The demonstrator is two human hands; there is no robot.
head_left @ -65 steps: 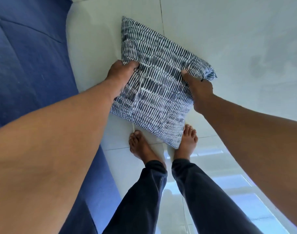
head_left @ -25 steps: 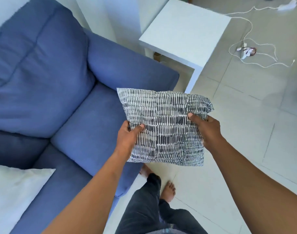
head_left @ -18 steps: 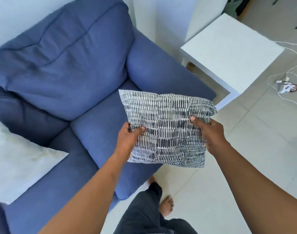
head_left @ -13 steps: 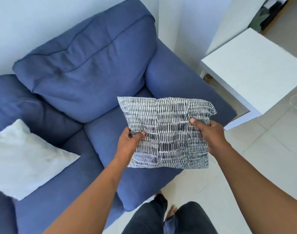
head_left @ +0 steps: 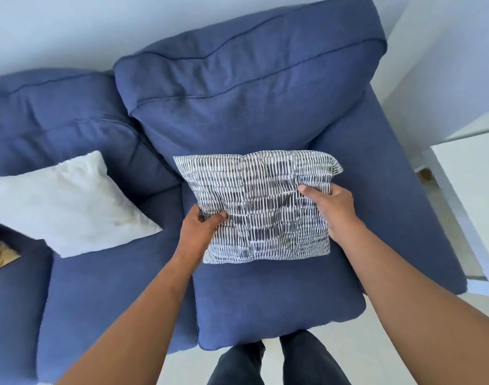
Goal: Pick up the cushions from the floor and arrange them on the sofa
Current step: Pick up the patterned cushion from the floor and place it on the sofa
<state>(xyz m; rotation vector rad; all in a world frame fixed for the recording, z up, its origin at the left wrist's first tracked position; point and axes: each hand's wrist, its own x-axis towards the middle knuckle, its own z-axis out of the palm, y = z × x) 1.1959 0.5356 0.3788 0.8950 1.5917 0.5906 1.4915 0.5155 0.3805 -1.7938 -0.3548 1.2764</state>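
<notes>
The patterned cushion (head_left: pixel 261 207) is over the sofa's (head_left: pixel 265 107) right seat; the plain cushion (head_left: pixel 65 204) lies left of it.

1. Sofa (head_left: pixel 265 295): matt blue woven cloth, slightly napped.
2. Patterned cushion (head_left: pixel 262 207): thin, crumpled printed cloth.
3. White cushion (head_left: pixel 68 201) at nine o'clock: soft, wrinkled, faintly stained cloth.
4. Side table (head_left: pixel 471 190) at three o'clock: smooth white.

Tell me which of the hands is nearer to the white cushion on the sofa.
Left. The left hand grips the patterned cushion's edge facing the white cushion; the right hand grips its far edge.
</notes>
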